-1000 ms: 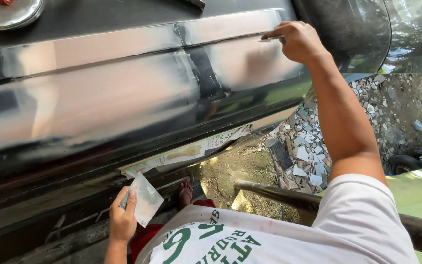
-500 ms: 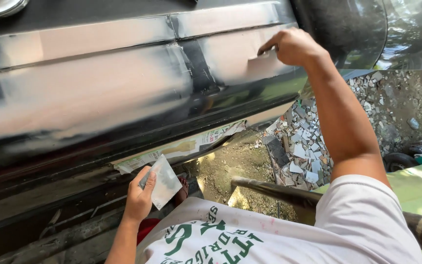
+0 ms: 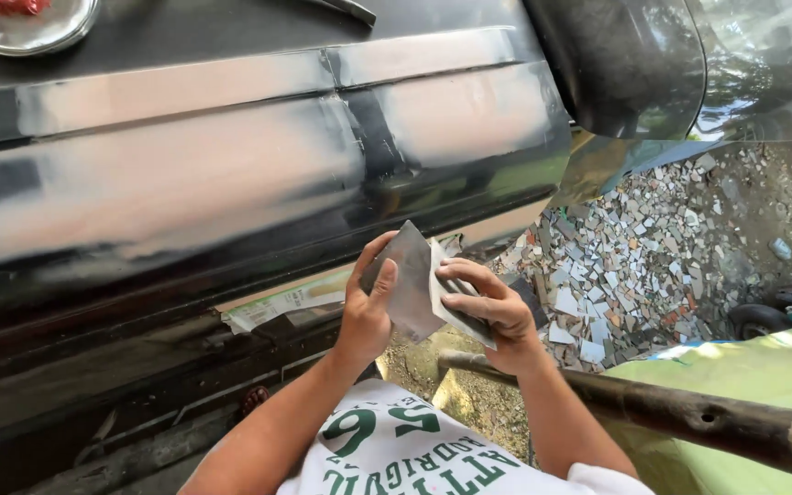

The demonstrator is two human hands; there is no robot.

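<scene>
My left hand [image 3: 367, 312] holds a flat grey square plate [image 3: 408, 280] upright in front of my chest. My right hand [image 3: 488, 310] grips a thin pale spreader blade [image 3: 446, 302] and presses its edge against that plate. Both hands meet low in the middle of the view, below the black car body panel [image 3: 231, 174]. The panel carries broad sanded grey filler patches [image 3: 469, 115] along its side.
A round metal dish [image 3: 25, 23] with red paste sits on the car at the top left. Masking newspaper [image 3: 286, 301] hangs under the sill. Broken tile pieces [image 3: 634, 266] cover the ground at right. A dark pole [image 3: 689, 417] and green cloth [image 3: 763, 367] lie near my right side.
My right hand has come down off the car panel with the spreader to the plate. My left hand has lifted the plate up and to the right to meet it.
</scene>
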